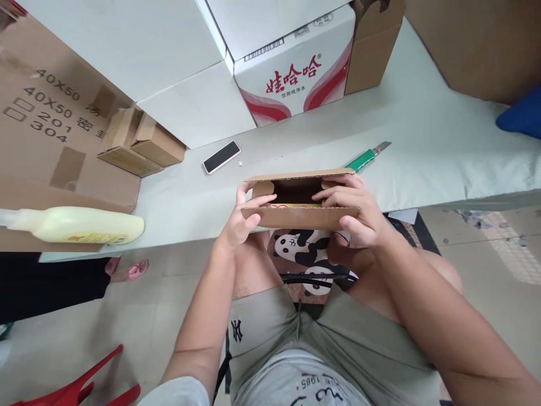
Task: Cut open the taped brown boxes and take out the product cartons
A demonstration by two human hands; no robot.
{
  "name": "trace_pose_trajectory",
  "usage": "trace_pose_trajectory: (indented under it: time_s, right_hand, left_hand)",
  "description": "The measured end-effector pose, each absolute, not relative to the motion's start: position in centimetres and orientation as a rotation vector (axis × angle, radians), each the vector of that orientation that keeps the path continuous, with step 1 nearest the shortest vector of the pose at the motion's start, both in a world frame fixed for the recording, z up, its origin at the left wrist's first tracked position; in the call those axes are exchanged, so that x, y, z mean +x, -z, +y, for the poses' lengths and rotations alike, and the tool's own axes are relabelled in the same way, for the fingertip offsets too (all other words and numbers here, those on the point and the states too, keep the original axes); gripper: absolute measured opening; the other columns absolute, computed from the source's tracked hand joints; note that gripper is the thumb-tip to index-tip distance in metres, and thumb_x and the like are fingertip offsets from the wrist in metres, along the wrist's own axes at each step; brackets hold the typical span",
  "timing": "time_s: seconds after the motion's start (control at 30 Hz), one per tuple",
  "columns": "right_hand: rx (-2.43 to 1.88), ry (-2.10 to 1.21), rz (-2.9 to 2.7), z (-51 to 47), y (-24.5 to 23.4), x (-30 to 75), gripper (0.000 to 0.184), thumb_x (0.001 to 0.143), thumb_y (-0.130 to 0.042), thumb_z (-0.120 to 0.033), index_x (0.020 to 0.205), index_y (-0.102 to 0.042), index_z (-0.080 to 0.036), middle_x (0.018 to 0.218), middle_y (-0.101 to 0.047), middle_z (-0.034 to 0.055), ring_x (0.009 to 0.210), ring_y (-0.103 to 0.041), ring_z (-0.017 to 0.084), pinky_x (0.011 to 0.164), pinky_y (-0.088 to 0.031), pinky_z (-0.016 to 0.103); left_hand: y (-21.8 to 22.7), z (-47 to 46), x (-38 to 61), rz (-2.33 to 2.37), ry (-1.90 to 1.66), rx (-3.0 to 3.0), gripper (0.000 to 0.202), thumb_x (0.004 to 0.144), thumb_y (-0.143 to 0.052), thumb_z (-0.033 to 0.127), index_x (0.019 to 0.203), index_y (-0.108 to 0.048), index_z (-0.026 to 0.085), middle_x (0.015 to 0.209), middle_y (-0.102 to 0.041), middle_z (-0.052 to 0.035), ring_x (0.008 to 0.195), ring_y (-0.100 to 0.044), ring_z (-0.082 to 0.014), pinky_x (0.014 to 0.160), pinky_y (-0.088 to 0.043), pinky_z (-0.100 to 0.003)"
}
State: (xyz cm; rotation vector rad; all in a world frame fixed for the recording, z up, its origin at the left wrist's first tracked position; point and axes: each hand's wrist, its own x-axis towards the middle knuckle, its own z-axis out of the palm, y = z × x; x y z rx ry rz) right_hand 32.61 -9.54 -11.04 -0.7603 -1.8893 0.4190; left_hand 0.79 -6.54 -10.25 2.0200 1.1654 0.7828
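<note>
A brown cardboard box (301,217) is held at the front edge of the covered table, its open side turned toward me. My left hand (243,220) grips its left end, thumb on the near flap and fingers reaching into the opening. At the right end my right hand (359,208) holds it the same way, fingers inside and thumb outside. Something yellow and red shows a little inside; what it is I cannot make out. Just beyond the right hand lies a green utility knife (364,160) with its blade out.
A phone-like device (222,157) lies on the pale table cover (426,146). Small cartons (143,141), a large carton (63,113) and a white-and-red carton (296,73) stand behind. A yellow pump bottle (88,224) is at left. Another person's foot (137,269) and a red stool (84,383) are below.
</note>
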Motion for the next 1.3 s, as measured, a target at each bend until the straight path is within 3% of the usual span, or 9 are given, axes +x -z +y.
trace_pose_trajectory:
  time_s: [0.17, 0.3, 0.6, 0.67, 0.73, 0.83, 0.93, 1.03, 1.3]
  right_hand:
    - [-0.851, -0.295, -1.944, -9.7, 10.7, 32.5, 0.054, 0.102, -0.033, -0.066, 0.104, -0.067, -0.024, 0.095, -0.074, 0.0043, 0.119, -0.061, 0.03, 0.107, -0.035, 0.052]
    - [-0.825, -0.08, -1.738, -9.9, 11.0, 32.1, 0.058, 0.101, -0.027, -0.07, 0.103, -0.066, -0.026, 0.075, -0.065, 0.0044, 0.104, -0.062, 0.029, 0.094, -0.037, 0.05]
    - [-0.746, -0.026, -1.526, -9.9, 10.3, 32.0, 0.043, 0.104, -0.04, -0.052, 0.073, -0.044, -0.021, 0.067, -0.055, 0.002, 0.063, -0.046, 0.016, 0.072, -0.034, 0.043]
    - [-0.731, -0.068, -1.535, -9.9, 10.2, 31.9, 0.041, 0.103, -0.041, -0.051, 0.074, -0.045, -0.022, 0.067, -0.056, 0.0024, 0.063, -0.047, 0.017, 0.07, -0.034, 0.043]
    - [-0.735, -0.092, -1.54, -10.0, 10.4, 31.8, 0.04, 0.103, -0.04, -0.052, 0.075, -0.046, -0.023, 0.067, -0.056, 0.0027, 0.062, -0.047, 0.018, 0.07, -0.035, 0.044]
    - [-0.788, -0.096, -1.546, -10.0, 10.6, 31.7, 0.043, 0.102, -0.038, -0.056, 0.075, -0.046, -0.023, 0.067, -0.056, 0.0034, 0.062, -0.048, 0.019, 0.072, -0.036, 0.046]
    - [-0.775, -0.095, -1.552, -10.0, 10.5, 31.6, 0.042, 0.102, -0.038, -0.055, 0.076, -0.046, -0.023, 0.068, -0.056, 0.003, 0.064, -0.048, 0.018, 0.072, -0.035, 0.045]
    - [-0.724, -0.102, -1.56, -10.0, 10.3, 31.6, 0.039, 0.104, -0.04, -0.051, 0.079, -0.046, -0.022, 0.071, -0.056, 0.0017, 0.067, -0.049, 0.017, 0.072, -0.035, 0.043]
    - [-0.703, -0.129, -1.573, -9.9, 10.2, 31.3, 0.038, 0.105, -0.039, -0.05, 0.081, -0.045, -0.021, 0.074, -0.054, 0.0005, 0.067, -0.048, 0.015, 0.074, -0.035, 0.041]
  left_hand:
    - [9.7, -6.5, 1.2, 1.171, -0.842, 2.175, 0.075, 0.087, -0.042, 0.087, 0.105, -0.079, 0.024, 0.135, -0.05, -0.0165, 0.145, -0.04, -0.0407, 0.123, -0.042, -0.065]
    - [10.2, -7.3, 1.3, 1.199, -0.959, 2.32, 0.069, 0.09, -0.037, 0.084, 0.097, -0.067, 0.022, 0.137, -0.042, -0.0142, 0.135, -0.05, -0.0357, 0.116, -0.049, -0.061]
    - [12.7, -10.9, 1.3, 1.374, -1.4, 2.416, 0.071, 0.082, -0.036, 0.094, 0.097, -0.052, 0.026, 0.125, -0.043, -0.0098, 0.12, -0.058, -0.0324, 0.098, -0.057, -0.054]
    - [10.3, -11.1, 1.4, 1.3, -1.459, 2.279, 0.063, 0.09, -0.036, 0.086, 0.104, -0.056, 0.028, 0.125, -0.047, -0.0095, 0.121, -0.06, -0.0305, 0.1, -0.058, -0.051]
    - [6.5, -10.6, 1.9, 1.261, -1.507, 2.276, 0.032, 0.096, -0.056, 0.06, 0.109, -0.059, 0.03, 0.12, -0.055, -0.0073, 0.116, -0.062, -0.0254, 0.102, -0.057, -0.046]
    - [0.2, -8.7, 4.2, 1.167, -0.898, 2.432, 0.016, 0.099, -0.058, 0.035, 0.109, -0.068, 0.027, 0.106, -0.071, -0.005, 0.1, -0.069, -0.0219, 0.093, -0.059, -0.039]
    - [-3.5, -6.4, 7.9, 1.067, 0.078, 2.469, 0.029, 0.095, -0.061, 0.034, 0.121, -0.072, 0.026, 0.122, -0.076, -0.0054, 0.109, -0.072, -0.0242, 0.094, -0.058, -0.037]
    - [-3.6, -4.8, 11.4, 1.102, 0.669, 2.465, 0.04, 0.085, -0.073, 0.035, 0.123, -0.071, 0.025, 0.127, -0.075, -0.0082, 0.11, -0.073, -0.0291, 0.084, -0.059, -0.036]
    - [-0.4, -4.2, 13.1, 0.992, 0.79, 2.574, 0.068, 0.086, -0.067, 0.029, 0.152, -0.049, 0.021, 0.124, -0.076, -0.0153, 0.106, -0.076, -0.035, 0.078, -0.06, -0.04]
